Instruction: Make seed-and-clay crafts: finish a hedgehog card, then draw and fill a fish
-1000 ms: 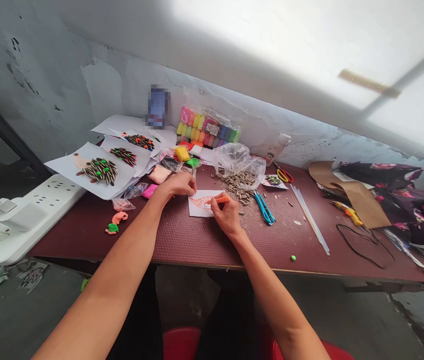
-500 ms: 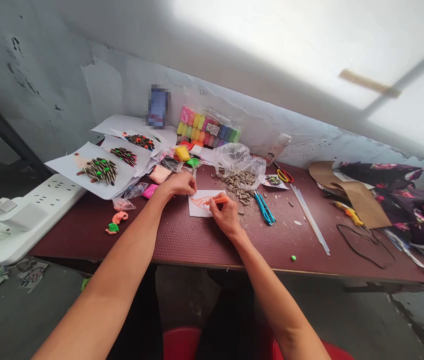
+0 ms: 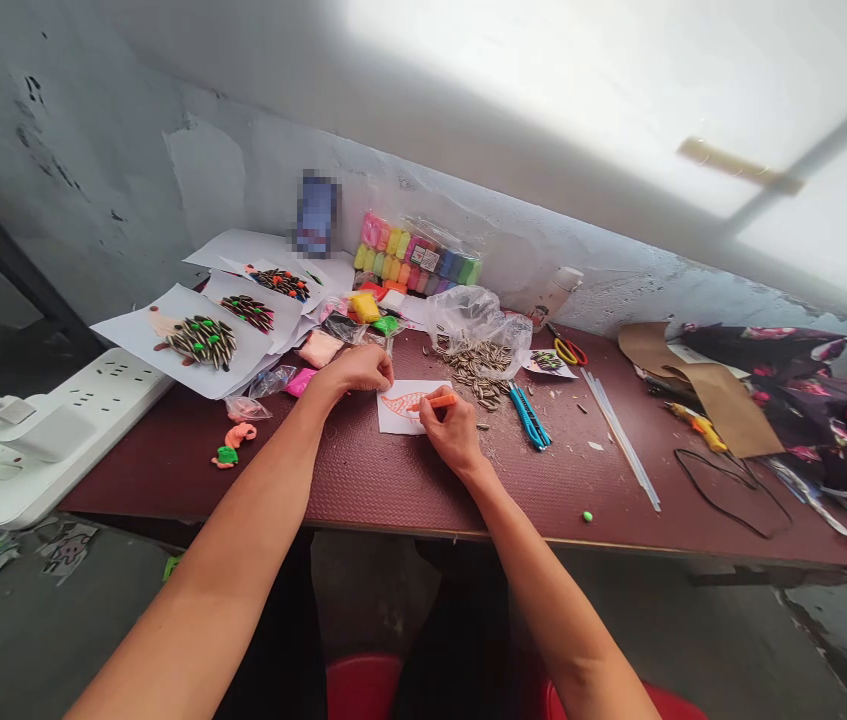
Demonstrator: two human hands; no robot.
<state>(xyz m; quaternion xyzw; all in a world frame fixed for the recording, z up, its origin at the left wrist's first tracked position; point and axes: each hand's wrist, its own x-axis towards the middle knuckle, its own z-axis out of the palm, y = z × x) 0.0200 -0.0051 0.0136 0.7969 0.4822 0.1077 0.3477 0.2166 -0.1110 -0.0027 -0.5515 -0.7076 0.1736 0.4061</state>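
Observation:
A small white paper (image 3: pixel 391 419) lies flat on the dark red table, bearing an orange drawing like a curved shape filled with marks. My right hand (image 3: pixel 453 430) is closed around an orange marker (image 3: pixel 442 400), its tip low over the drawing. My left hand (image 3: pixel 363 370) is curled, fingertips at the paper's upper left corner, seeming to hold it down. Beyond the paper, sunflower seeds (image 3: pixel 481 375) lie heaped by a clear plastic bag (image 3: pixel 468 312). A blue utility knife (image 3: pixel 529 417) rests right of my right hand.
Seed-covered hedgehog pictures (image 3: pixel 202 340) lie on sheets at left, near a white power strip (image 3: pixel 115 400). Packs of coloured clay (image 3: pixel 415 258) lean on the wall. Scissors (image 3: pixel 568 348), glue sticks (image 3: pixel 620 440) and a yellow glue gun (image 3: pixel 706 432) with its cord are on the right.
Very little differs. The right hand and marker stay over the drawing, where slightly more orange marking seems to show. The left hand keeps its place.

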